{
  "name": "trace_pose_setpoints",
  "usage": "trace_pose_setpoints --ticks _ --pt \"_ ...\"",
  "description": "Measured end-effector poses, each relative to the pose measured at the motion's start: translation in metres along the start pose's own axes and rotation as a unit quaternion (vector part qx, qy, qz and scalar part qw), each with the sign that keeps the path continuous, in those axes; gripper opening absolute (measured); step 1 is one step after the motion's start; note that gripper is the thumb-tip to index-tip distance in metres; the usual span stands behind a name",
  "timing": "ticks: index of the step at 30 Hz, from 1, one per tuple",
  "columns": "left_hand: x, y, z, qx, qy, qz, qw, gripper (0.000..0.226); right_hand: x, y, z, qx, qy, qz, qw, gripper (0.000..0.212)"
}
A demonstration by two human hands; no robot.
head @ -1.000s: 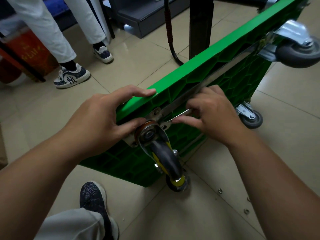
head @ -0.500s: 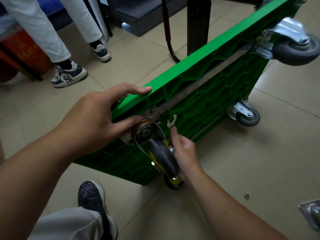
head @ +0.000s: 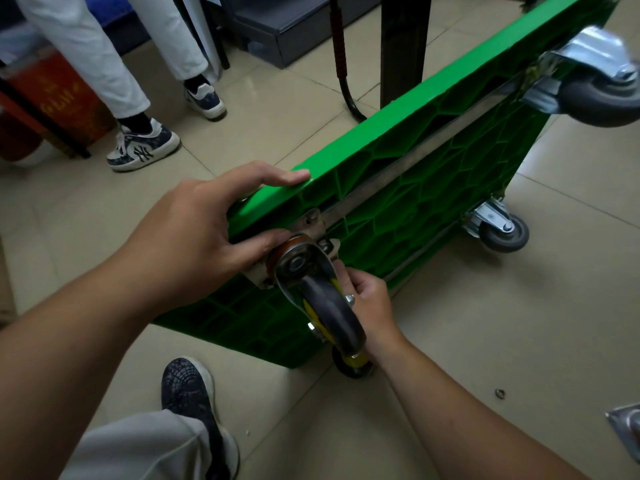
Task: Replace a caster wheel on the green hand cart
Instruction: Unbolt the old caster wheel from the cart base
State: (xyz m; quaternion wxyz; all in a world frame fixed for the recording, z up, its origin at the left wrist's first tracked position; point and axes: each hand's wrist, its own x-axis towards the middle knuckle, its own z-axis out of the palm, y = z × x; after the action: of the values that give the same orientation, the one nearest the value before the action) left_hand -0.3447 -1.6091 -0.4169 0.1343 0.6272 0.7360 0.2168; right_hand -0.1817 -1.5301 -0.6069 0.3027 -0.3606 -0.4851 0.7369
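Head view: the green hand cart (head: 415,188) stands tipped on edge on the floor (head: 519,323), ribbed underside showing. The left hand (head: 194,233) has its grip clamped on the top edge. Just below that grip sits the dark, yellow-hubbed caster wheel (head: 329,313). The right hand (head: 370,299) is curled beside the fork, and I cannot tell what its grip holds.

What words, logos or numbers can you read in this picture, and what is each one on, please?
"NY": interlocked letters on the side of the sneaker.
Gold characters on the red box: too blurred to read.
On the green cart: no writing that I can see.
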Motion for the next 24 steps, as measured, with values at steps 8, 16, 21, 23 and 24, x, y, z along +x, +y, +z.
trace_pose_setpoints --ticks 8,16,21,23,24 --pt "0.0 0.001 0.0 0.002 0.01 0.004 1.0 0.055 0.018 -0.018 -0.027 -0.148 -0.013 -0.069 0.987 0.058" --pt "-0.001 0.002 0.0 0.004 0.012 0.0 1.0 0.059 0.04 -0.106 -0.062 -0.582 -0.016 -0.274 0.765 0.07" --pt "-0.002 0.003 -0.001 0.007 0.009 0.002 1.0 0.058 0.039 -0.139 -0.056 -0.657 -0.023 -0.347 0.669 0.056" --pt "-0.001 0.003 -0.001 0.003 0.008 0.001 1.0 0.058 0.039 -0.132 -0.061 -0.645 -0.024 -0.307 0.7 0.06" --pt "-0.001 0.003 -0.001 0.003 0.007 0.0 1.0 0.058 0.039 -0.125 -0.065 -0.631 -0.027 -0.275 0.725 0.063"
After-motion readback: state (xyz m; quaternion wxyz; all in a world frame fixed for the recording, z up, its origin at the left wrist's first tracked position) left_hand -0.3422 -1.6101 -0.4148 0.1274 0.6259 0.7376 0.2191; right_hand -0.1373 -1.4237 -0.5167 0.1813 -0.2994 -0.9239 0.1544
